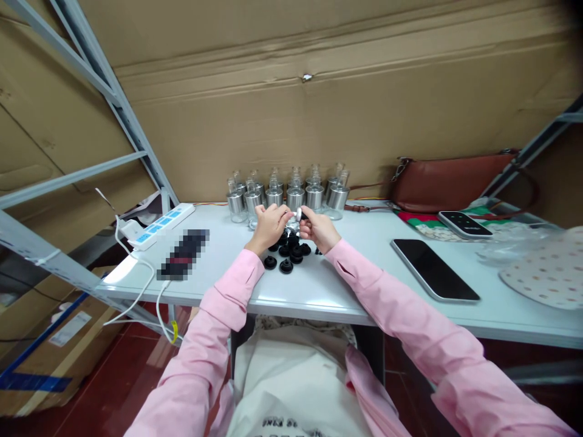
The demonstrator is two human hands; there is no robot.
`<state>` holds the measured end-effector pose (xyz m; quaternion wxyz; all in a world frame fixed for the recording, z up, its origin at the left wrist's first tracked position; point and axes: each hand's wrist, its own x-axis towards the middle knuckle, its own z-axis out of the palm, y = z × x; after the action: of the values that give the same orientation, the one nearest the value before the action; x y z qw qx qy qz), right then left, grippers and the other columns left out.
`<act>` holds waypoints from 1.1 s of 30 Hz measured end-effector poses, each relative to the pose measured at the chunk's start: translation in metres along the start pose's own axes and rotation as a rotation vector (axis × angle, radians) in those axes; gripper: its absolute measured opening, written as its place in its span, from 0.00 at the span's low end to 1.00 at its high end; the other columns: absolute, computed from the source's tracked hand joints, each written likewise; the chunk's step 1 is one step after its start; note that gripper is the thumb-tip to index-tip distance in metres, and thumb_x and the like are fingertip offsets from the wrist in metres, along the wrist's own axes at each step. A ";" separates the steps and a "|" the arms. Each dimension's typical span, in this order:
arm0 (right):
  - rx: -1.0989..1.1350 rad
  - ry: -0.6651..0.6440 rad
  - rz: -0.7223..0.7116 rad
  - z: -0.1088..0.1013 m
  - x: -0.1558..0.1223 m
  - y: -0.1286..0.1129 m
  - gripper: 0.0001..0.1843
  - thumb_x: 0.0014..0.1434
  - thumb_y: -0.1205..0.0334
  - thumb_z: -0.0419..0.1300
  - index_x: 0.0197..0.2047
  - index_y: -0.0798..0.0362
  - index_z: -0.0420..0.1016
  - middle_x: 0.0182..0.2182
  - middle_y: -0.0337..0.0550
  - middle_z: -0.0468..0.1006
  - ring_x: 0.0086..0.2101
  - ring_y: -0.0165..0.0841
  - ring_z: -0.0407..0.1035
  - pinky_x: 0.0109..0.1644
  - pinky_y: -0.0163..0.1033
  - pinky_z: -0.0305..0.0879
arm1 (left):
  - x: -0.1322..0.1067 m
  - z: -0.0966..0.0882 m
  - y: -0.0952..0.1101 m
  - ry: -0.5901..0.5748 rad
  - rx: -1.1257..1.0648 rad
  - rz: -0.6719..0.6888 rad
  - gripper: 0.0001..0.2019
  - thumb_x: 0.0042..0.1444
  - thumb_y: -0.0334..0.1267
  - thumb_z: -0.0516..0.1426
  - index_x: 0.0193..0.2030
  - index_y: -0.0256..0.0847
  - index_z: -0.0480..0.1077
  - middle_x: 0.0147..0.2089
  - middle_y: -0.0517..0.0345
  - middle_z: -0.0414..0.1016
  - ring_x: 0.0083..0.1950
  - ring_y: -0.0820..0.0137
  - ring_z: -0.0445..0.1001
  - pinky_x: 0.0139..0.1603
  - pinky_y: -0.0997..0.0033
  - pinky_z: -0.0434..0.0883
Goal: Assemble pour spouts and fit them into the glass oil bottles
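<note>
The right hand [320, 230] pinches a small round white-and-black piece [299, 213]; nearer lie black round caps [286, 266]. About the left hand [271, 226], I cannot tell.

In the right grip [321, 232], the small piece [299, 214] is white and black; the sleeve [401, 306] behind it is plain pink. Black caps [286, 266] lie just below, clear bottles [296, 196] with silver bands beyond. To its right: a brown bag [450, 185], a whitish dotted mat [549, 270].
</note>
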<state>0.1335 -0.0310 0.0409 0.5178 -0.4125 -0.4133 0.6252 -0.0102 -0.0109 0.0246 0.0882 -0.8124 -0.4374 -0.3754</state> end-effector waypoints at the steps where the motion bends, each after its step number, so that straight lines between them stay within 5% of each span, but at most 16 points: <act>1: -0.058 0.003 -0.034 0.000 0.001 0.001 0.22 0.54 0.48 0.57 0.19 0.56 0.62 0.12 0.33 0.59 0.14 0.21 0.56 0.17 0.28 0.53 | 0.001 0.001 -0.002 -0.012 -0.026 -0.020 0.22 0.65 0.48 0.38 0.33 0.40 0.67 0.29 0.60 0.70 0.34 0.71 0.65 0.43 0.64 0.50; 6: -0.417 0.040 -0.388 -0.002 0.000 0.006 0.26 0.54 0.40 0.52 0.19 0.55 0.65 0.13 0.38 0.65 0.17 0.26 0.62 0.23 0.32 0.56 | 0.008 -0.002 -0.008 -0.099 -0.185 -0.119 0.25 0.64 0.51 0.34 0.29 0.39 0.63 0.27 0.60 0.69 0.33 0.71 0.66 0.41 0.66 0.53; 10: -0.820 0.154 -0.751 -0.008 -0.003 0.006 0.24 0.58 0.46 0.48 0.20 0.54 0.65 0.16 0.38 0.67 0.20 0.27 0.61 0.30 0.34 0.57 | 0.009 -0.006 -0.008 -0.139 -0.341 -0.145 0.26 0.63 0.53 0.35 0.25 0.38 0.60 0.25 0.61 0.66 0.29 0.73 0.64 0.37 0.69 0.56; 15: -1.073 0.134 -0.970 -0.016 0.004 0.008 0.19 0.60 0.50 0.48 0.26 0.54 0.68 0.23 0.43 0.72 0.25 0.31 0.65 0.32 0.36 0.57 | 0.010 -0.009 -0.011 -0.139 -0.497 -0.218 0.26 0.62 0.55 0.38 0.22 0.38 0.59 0.23 0.61 0.63 0.27 0.74 0.63 0.31 0.71 0.58; 23: -1.258 0.040 -1.094 -0.022 0.010 0.006 0.16 0.61 0.53 0.50 0.36 0.55 0.72 0.33 0.50 0.77 0.35 0.38 0.69 0.41 0.41 0.59 | 0.009 -0.006 -0.020 -0.124 -0.483 -0.296 0.29 0.60 0.57 0.39 0.18 0.38 0.58 0.19 0.60 0.60 0.25 0.74 0.61 0.30 0.72 0.60; 33: -1.205 -0.022 -1.214 -0.030 0.014 0.008 0.13 0.61 0.57 0.51 0.43 0.54 0.71 0.41 0.49 0.77 0.42 0.39 0.69 0.45 0.44 0.62 | 0.003 0.007 -0.030 -0.071 -0.578 -0.396 0.27 0.57 0.59 0.42 0.17 0.39 0.54 0.18 0.63 0.54 0.23 0.76 0.56 0.27 0.73 0.56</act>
<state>0.1575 -0.0151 0.0229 0.4510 -0.3184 -0.8296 -0.0829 -0.0289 0.0120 0.0164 -0.2350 -0.7158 -0.4649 -0.4651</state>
